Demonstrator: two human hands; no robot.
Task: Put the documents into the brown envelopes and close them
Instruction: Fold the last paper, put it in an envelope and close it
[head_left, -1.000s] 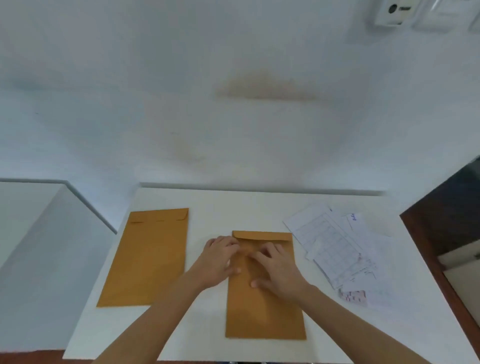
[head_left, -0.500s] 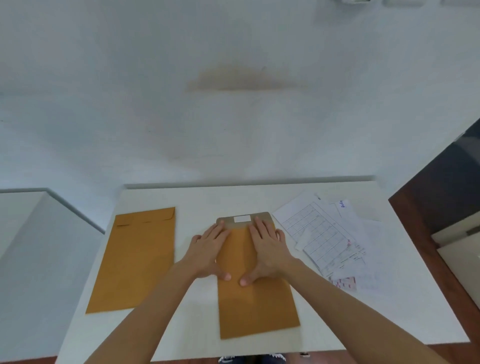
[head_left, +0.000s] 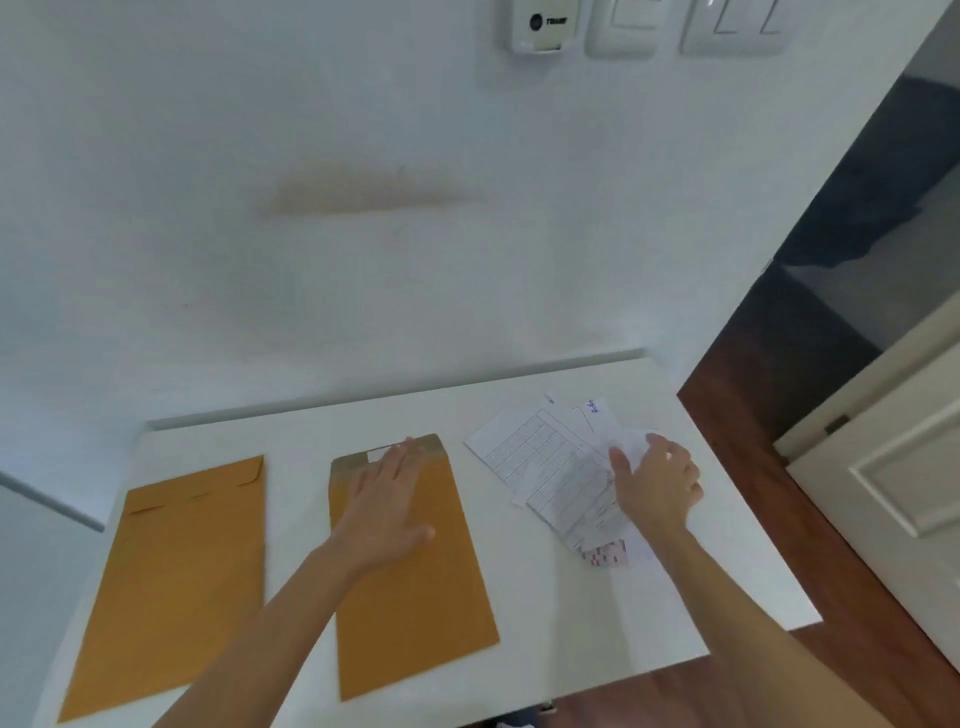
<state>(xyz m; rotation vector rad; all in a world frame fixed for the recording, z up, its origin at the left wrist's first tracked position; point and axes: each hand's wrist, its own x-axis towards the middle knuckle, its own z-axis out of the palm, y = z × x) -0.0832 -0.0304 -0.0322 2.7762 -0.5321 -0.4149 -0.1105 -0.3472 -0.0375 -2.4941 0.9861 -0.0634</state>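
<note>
Two brown envelopes lie on the white table (head_left: 545, 613). The left envelope (head_left: 176, 577) lies flat with its flap folded down. The middle envelope (head_left: 415, 587) has its flap open at the far end, showing a white strip. My left hand (head_left: 387, 512) rests flat on its upper half, fingers spread. A loose pile of white printed documents (head_left: 550, 467) lies at the right. My right hand (head_left: 657, 483) is over the pile's right side, fingers apart and touching the sheets; no sheet is lifted.
The table stands against a white wall, with a lower white surface (head_left: 31, 571) on its left. Wooden floor (head_left: 852, 571) and a white door (head_left: 904, 467) are to the right. Wall switches (head_left: 675, 26) sit high up.
The middle envelope's flap has been opened. My right hand has left that envelope and moved right onto the document pile. My left hand stays on the envelope.
</note>
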